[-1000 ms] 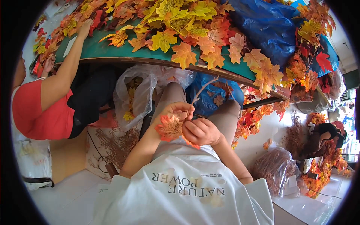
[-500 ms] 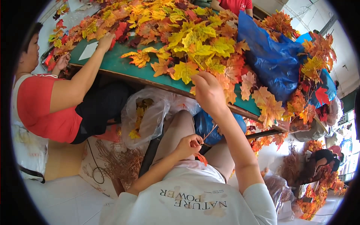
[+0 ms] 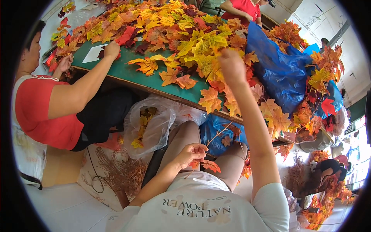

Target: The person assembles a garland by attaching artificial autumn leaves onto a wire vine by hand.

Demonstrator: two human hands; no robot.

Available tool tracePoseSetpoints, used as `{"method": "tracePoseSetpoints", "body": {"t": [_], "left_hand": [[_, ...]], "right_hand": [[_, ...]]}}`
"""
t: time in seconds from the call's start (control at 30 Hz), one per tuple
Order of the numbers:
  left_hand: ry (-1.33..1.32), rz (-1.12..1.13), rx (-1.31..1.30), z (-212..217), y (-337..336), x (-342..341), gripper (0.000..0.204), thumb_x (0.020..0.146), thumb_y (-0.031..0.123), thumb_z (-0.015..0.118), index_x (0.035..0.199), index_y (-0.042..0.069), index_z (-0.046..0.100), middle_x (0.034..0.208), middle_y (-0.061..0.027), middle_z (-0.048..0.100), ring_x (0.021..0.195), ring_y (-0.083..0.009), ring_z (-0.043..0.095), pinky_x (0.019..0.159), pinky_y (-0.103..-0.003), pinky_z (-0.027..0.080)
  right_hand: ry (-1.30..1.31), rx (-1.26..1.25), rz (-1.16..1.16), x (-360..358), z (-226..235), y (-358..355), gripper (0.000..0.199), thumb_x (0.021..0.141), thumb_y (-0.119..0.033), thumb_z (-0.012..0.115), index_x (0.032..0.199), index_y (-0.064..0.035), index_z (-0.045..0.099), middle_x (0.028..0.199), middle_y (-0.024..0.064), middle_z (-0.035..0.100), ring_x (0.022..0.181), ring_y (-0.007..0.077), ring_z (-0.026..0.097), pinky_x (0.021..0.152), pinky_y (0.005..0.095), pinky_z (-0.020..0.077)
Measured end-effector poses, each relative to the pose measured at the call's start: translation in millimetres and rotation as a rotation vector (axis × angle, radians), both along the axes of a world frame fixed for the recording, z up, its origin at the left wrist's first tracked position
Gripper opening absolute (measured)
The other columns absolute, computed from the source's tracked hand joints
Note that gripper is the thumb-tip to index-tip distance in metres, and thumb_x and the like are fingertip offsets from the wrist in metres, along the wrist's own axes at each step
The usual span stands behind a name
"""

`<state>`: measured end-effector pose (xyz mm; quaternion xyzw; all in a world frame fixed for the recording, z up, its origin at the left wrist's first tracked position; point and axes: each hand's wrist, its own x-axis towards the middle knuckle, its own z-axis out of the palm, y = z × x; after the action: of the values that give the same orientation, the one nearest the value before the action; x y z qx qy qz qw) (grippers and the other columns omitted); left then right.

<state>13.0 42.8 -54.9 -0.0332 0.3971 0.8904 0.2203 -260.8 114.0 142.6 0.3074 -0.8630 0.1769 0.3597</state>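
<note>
Above my lap, my left hand [image 3: 193, 154] is closed in a pinch on a thin artificial leaf stem [image 3: 217, 136]. Orange-red maple leaves [image 3: 211, 166] hang just below those fingers, and the stem slants up to the right. My right hand [image 3: 232, 67] is stretched over the table, at the near right part of a large heap of artificial maple leaves [image 3: 203, 42] in yellow, orange and red. Motion smears its fingers, so whether it holds a leaf is unclear. An orange leaf [image 3: 210, 99] lies over the table's near edge, left of my right forearm.
The green tabletop [image 3: 127, 71] slopes across in front of me. Blue plastic sheeting [image 3: 274, 73] lies at the right. At the left, a person in red [image 3: 50, 104] reaches over a white card [image 3: 92, 55]. A clear bag [image 3: 148, 123] and brown stems [image 3: 123, 168] sit below.
My right hand has moved right and farther over the heap. Yellow leaves near the edge have shifted, baring orange ones. The stem in my left hand shows longer, leaves spread below.
</note>
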Motion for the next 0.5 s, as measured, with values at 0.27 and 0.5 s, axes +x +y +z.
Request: {"method": "tracePoseSetpoints", "body": {"t": [0.27,0.5], "left_hand": [[-0.093,-0.022,0.234,18,25,-4,0.023,0.081,0.001,0.063,0.104,0.004,0.058,0.081,-0.0002,0.058,0.069,-0.0096,0.058,0.062,-0.021,0.048],[0.128,0.444,-0.213,60,56,-17,0.029,0.078,-0.004,0.064,0.105,0.002,0.057,0.077,-0.0034,0.060,0.064,-0.0107,0.060,0.058,-0.023,0.049]], "right_hand": [[-0.463,-1.753,0.240,11,-17,133,0.009,0.081,-0.004,0.066,0.087,0.0003,0.063,0.084,0.0067,0.063,0.073,0.0160,0.062,0.066,0.0271,0.0558],[-1.070,-1.678,0.256,219,-76,103,0.019,0.080,0.001,0.063,0.099,0.0015,0.059,0.087,0.0096,0.063,0.078,0.0201,0.065,0.066,0.0279,0.0534]]}}
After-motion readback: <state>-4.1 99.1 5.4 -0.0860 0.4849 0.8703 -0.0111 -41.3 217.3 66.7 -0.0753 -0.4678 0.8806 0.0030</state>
